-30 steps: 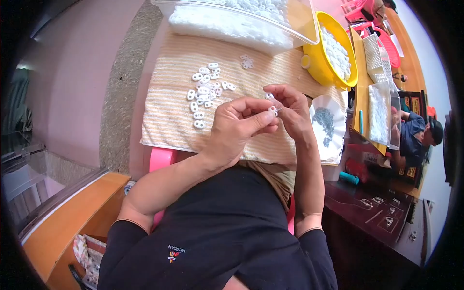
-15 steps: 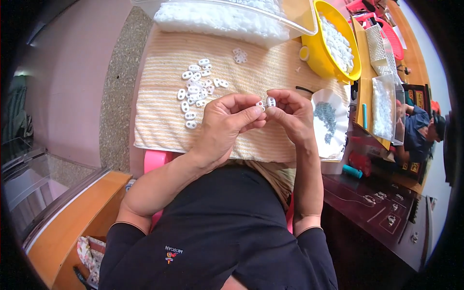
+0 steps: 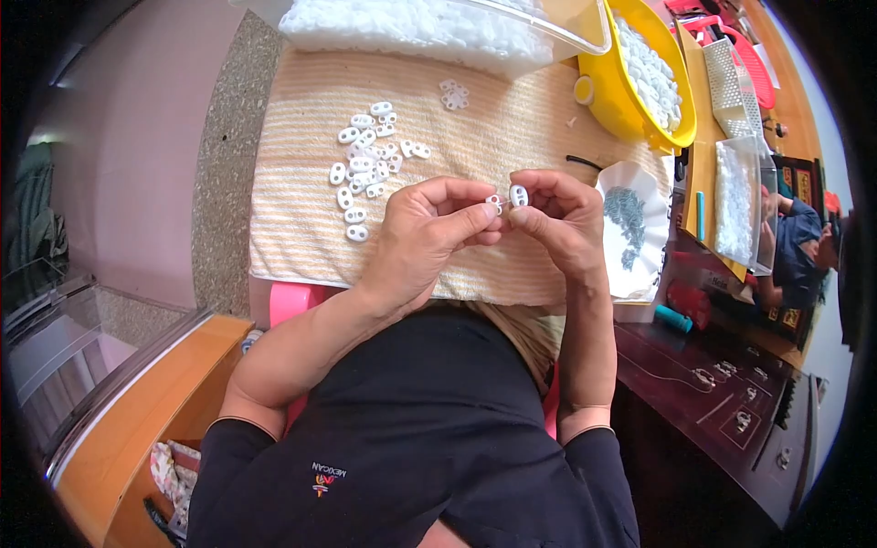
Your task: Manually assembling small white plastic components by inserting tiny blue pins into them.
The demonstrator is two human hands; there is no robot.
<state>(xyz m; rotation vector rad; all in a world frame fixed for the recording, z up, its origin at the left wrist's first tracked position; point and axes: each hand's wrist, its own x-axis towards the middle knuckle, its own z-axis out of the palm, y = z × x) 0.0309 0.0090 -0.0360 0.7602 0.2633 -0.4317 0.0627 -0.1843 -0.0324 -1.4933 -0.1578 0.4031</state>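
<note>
Both of my hands are raised over the striped towel, fingertips close together. My left hand (image 3: 429,224) pinches a small white plastic piece with holes (image 3: 494,200) between thumb and fingers. In my right hand (image 3: 568,224), thumb and fingers grip a white oval plastic piece with two holes (image 3: 519,195). A narrow gap shows between the two pieces; whether they are joined there I cannot tell. Left of my hands lies a loose pile of similar white oval pieces (image 3: 363,164). Farther off sits a small cluster of white ringed pieces (image 3: 453,94).
A clear bin (image 3: 585,41) of white pieces stands at the far edge of the towel (image 3: 301,228). Beside it is a yellow basin (image 3: 681,137) of more. A pleated white paper dish (image 3: 650,247) holds small dark parts. Far right, another person (image 3: 797,242) sits nearby.
My right hand has moved slightly right, drawing the oval piece a little away from the piece in my left hand. The whole view has shifted slightly.
</note>
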